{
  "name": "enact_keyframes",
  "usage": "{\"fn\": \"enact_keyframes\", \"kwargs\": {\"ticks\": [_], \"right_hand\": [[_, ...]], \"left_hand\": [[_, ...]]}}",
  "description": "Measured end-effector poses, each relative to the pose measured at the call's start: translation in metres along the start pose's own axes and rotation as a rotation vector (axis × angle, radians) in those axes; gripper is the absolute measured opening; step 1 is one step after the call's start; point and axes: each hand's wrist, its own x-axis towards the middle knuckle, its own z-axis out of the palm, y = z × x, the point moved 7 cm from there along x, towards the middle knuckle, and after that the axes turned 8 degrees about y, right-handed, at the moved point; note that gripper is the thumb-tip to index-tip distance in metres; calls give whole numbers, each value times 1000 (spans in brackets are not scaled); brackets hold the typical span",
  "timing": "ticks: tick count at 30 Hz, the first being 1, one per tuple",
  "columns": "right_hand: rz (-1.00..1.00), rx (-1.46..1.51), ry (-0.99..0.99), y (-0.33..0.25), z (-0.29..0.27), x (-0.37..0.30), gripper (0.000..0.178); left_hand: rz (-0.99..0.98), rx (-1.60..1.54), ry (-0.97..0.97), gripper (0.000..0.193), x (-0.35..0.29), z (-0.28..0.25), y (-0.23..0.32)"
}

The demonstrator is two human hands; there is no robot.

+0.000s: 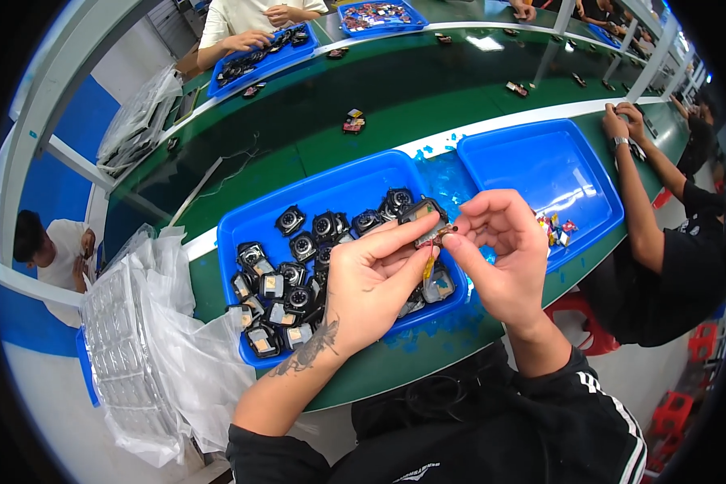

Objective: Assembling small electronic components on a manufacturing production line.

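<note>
Above the near edge of a blue tray (351,179), my left hand (367,278) is closed round a black smartwatch case (419,211), its inside showing. A thin red wire and a yellow strip (428,266) hang from the case below my left thumb. My right hand (504,254) pinches with thumb and forefinger at the case's right end, by a small reddish-brown part. What exactly those fingertips grip is too small to make out. Several similar black watch cases (301,246) lie in the tray, some with round sensor backs up, others showing tan and silver insides.
Right of my hands stands a second blue tray (532,161) with small coloured pieces (558,230). Blue scraps (448,181) lie between the trays. A green conveyor belt (298,153) carries small parts. Plastic-wrapped clear trays (125,347) stand left. Co-workers sit across and to the right.
</note>
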Motion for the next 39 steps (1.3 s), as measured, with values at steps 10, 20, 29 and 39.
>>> {"fn": "enact_keyframes", "kwargs": {"ticks": [10, 20, 29, 39], "right_hand": [[-20, 2, 69, 1, -3, 0, 34], [112, 47, -29, 3, 11, 6, 43], [126, -2, -163, 4, 28, 25, 44], [366, -250, -253, 77, 79, 155, 58]], "left_hand": [[33, -22, 69, 35, -3, 1, 3], [66, -126, 91, 54, -2, 3, 10], [-28, -276, 141, 55, 3, -9, 14], [1043, 249, 370, 21, -64, -61, 169]]}}
